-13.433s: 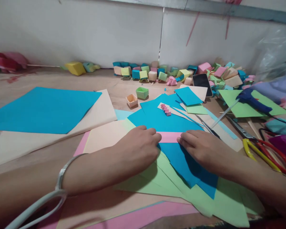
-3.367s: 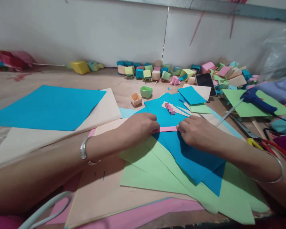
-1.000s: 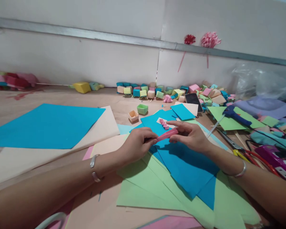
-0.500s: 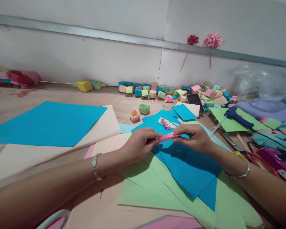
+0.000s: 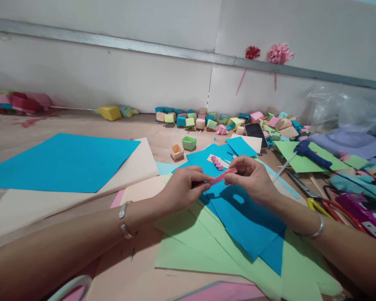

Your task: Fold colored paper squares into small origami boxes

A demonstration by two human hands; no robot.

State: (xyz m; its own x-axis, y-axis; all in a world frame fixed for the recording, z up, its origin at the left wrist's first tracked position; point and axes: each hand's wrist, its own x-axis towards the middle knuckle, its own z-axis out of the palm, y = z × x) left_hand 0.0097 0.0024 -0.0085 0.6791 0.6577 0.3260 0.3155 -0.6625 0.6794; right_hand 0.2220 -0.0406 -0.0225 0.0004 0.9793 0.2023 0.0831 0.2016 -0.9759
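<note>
A narrow pink paper strip [image 5: 219, 177] is held between my two hands, above blue paper sheets [image 5: 244, 225]. My left hand [image 5: 183, 189] pinches its left end between thumb and fingers. At the other end, my right hand [image 5: 252, 177] grips the strip with thumb and fingertips, and the strip's tip pokes out above the thumb. Just beyond the strip lies a zigzag-folded pink paper piece [image 5: 217, 163] on a small pale scrap. Green paper sheets [image 5: 200, 255] spread out under the blue ones.
Small open paper boxes, one peach [image 5: 177, 152] and one green [image 5: 189, 143], stand behind my hands. A blue glue gun [image 5: 311, 154], scissors [image 5: 303, 186], a phone [image 5: 256, 134] and a magenta power strip [image 5: 360, 213] lie at right. Several paper cubes [image 5: 181, 121] line the wall.
My right hand has turned and shifted its grip on the pink strip, whose right end now tilts higher. My left hand stays nearly in place.
</note>
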